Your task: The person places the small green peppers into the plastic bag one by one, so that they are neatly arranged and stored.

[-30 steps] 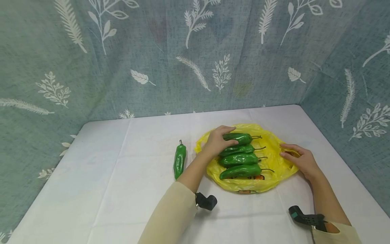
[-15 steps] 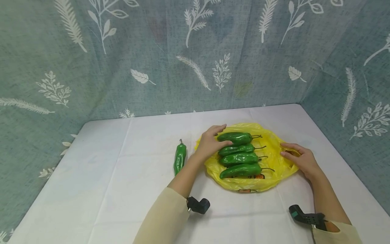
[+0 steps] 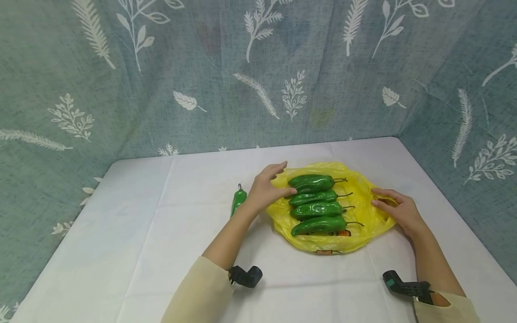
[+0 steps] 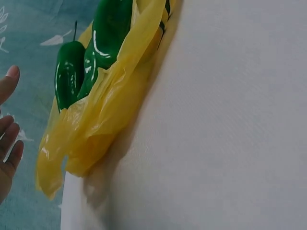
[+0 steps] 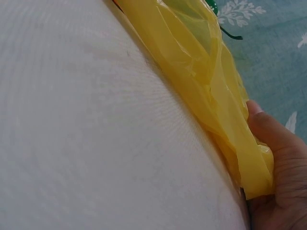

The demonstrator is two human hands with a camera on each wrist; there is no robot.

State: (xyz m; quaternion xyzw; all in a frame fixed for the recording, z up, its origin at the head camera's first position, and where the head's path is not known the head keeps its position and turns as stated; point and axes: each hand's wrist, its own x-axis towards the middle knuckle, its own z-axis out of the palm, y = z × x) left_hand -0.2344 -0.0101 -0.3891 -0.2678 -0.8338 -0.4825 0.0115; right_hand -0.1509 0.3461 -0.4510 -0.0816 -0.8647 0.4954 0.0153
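Note:
Several glossy green chili peppers (image 3: pixel 319 210) lie in a row on a spread yellow plastic bag (image 3: pixel 365 224), stems toward the right. My left hand (image 3: pixel 262 188) hovers at the bag's left side, thumb and fingers apart and holding nothing; its thumb tip is close to the far peppers. In the left wrist view, its fingertips (image 4: pixel 10 143) are clear of the bag's yellow edge (image 4: pixel 103 127). At the bag's right end, my right hand (image 3: pixel 401 214) pinches the rim between thumb and fingers. Another green chili pepper (image 3: pixel 239 198) lies left of the bag, its lower part hidden by my left forearm.
A white cloth covers the table (image 3: pixel 161 251). Blue-green fabric (image 3: pixel 210 112) with white leaf prints rises behind it and along both sides. Black wrist cameras are strapped to both forearms.
My left hand has drawn back leftward from the far peppers, its fingers no longer around them. The peppers in the bag now show more fully. My right hand has stayed on the rim.

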